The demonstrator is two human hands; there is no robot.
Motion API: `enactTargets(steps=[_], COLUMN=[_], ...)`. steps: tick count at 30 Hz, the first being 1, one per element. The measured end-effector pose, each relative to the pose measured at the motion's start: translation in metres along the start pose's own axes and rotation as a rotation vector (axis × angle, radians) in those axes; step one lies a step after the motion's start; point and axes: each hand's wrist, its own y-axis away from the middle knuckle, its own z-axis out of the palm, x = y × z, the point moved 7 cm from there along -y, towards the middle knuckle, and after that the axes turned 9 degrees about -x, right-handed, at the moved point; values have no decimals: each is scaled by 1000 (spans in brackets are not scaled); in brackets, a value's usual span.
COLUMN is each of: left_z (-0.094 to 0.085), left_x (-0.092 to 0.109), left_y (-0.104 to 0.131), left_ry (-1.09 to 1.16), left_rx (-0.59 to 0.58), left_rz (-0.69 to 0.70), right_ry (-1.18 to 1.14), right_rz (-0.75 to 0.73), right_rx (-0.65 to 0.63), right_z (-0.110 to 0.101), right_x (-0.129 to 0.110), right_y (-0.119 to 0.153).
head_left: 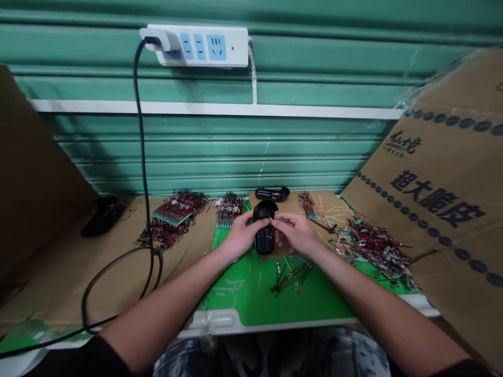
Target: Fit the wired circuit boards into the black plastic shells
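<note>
A black plastic shell (pixel 264 242) is held upright over the green mat, near the middle of the table. My left hand (pixel 242 234) grips its left side, with the thumb laid across the front. My right hand (pixel 293 230) is at its right side, thumb and fingers pinched at thin red and black wires (pixel 275 251) that hang down from the shell. The wire end inside the pinch is too small to make out. Just below lies a small bunch of black wires (pixel 296 275) with connectors. Behind the shell another black housing (pixel 272 193) rests on cardboard.
Bundles of red and black wires on green boards (pixel 173 209) lie at left, with a second bundle (pixel 231 209) nearer the middle. A loose wire pile (pixel 379 248) is at right. A black cable (pixel 143 157) hangs from the power strip (pixel 204 47). Cardboard (pixel 440 199) flanks the table.
</note>
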Motion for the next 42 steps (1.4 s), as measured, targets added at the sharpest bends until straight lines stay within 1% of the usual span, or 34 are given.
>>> enactTargets(steps=[4, 11, 22, 27, 32, 42], left_z=[1, 1, 2, 1, 1, 1], left_x=[2, -1, -5, -6, -5, -3], left_y=[1, 2, 2, 2, 2, 1], left_ry=[2, -2, 28, 25, 29, -19], left_rx=[1, 16, 4, 23, 14, 17], left_rz=[-1, -13, -40, -33, -27, 0], right_ry=[-9, -19, 8, 27, 23, 131], right_rz=[2, 13, 9, 5, -4, -26], right_rx=[6, 50, 63, 82, 64, 65], right_z=[-1, -1, -1, 0, 1, 2], right_x=[0, 2, 1, 0, -1, -8], right_y=[0, 0, 2, 2, 2, 6])
